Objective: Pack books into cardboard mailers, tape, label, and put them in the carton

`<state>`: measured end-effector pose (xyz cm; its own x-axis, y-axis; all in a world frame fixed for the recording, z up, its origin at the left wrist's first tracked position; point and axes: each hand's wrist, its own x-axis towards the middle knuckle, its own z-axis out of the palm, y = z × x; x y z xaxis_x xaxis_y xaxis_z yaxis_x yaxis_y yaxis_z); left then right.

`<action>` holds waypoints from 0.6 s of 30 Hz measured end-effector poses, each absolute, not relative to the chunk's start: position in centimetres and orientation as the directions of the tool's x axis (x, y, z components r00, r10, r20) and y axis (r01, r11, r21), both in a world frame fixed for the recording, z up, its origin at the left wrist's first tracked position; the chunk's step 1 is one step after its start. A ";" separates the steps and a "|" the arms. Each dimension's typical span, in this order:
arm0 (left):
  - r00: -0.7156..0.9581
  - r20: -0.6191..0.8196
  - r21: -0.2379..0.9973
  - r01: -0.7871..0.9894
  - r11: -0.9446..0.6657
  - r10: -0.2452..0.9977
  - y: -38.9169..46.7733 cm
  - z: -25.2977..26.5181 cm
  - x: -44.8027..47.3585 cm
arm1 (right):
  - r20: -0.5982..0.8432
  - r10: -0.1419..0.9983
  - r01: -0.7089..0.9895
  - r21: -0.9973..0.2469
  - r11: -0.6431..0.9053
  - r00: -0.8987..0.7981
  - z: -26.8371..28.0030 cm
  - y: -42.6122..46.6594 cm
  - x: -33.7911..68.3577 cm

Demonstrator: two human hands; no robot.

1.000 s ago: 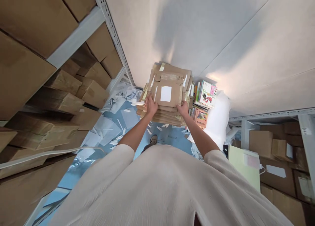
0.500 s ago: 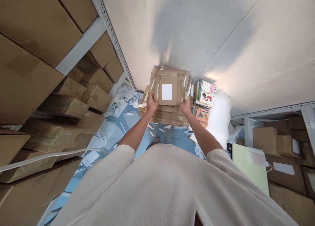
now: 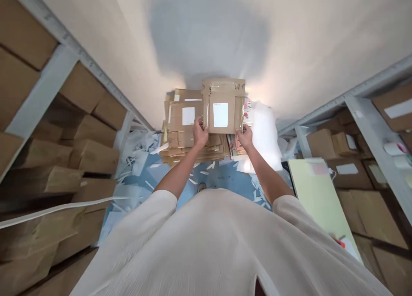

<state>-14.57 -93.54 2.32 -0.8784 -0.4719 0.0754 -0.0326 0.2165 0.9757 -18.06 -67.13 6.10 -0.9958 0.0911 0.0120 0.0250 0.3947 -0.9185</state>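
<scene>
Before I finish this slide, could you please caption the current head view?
Left hand and right hand grip a labelled cardboard piece by its near corners, close to a cardboard stack.

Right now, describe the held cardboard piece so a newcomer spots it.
By the pale wall is a stack of flattened cardboard. Overlapping its right side in view is a brown cardboard piece with a white label. Only this labelled piece is held, left hand and right hand at its lower corners.

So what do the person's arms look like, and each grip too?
Short, loose, off-white sleeves match the shirt. Below them, the forearms are bare. The left grip and right grip are gloveless; I see no watch or bracelet.
</scene>
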 end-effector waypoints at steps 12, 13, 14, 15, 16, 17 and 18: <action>-0.983 0.114 0.917 0.161 0.364 0.146 -64.6 4.7 -16.6 | -0.095 0.633 0.351 -0.890 0.292 -0.768 6.6 -40.2 -3.8; -0.976 0.099 0.904 0.170 0.391 0.195 -61.9 4.6 -16.1 | -0.110 0.668 0.374 -0.889 0.264 -0.736 6.4 -38.1 -2.3; -0.967 0.085 0.892 0.182 0.414 0.242 -59.2 4.5 -15.6 | -0.126 0.703 0.397 -0.887 0.236 -0.700 6.2 -36.1 -0.7; -0.954 0.074 0.881 0.198 0.430 0.289 -56.5 4.4 -14.9 | -0.143 0.735 0.420 -0.883 0.208 -0.663 5.9 -34.1 0.9; -0.940 0.064 0.872 0.216 0.439 0.335 -53.9 4.2 -14.2 | -0.160 0.763 0.445 -0.877 0.181 -0.627 5.6 -32.2 2.5; -0.924 0.056 0.864 0.235 0.445 0.379 -51.3 4.0 -13.4 | -0.177 0.788 0.471 -0.868 0.157 -0.589 5.3 -30.3 4.0; -0.906 0.048 0.856 0.254 0.450 0.421 -48.8 3.8 -12.6 | -0.196 0.812 0.501 -0.855 0.133 -0.550 5.0 -28.5 5.6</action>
<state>-12.59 -48.75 3.85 -0.9059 0.4208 0.0481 0.2544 0.4498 0.8561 5.62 -28.54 4.98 -0.5502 0.8118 -0.1957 0.5008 0.1332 -0.8553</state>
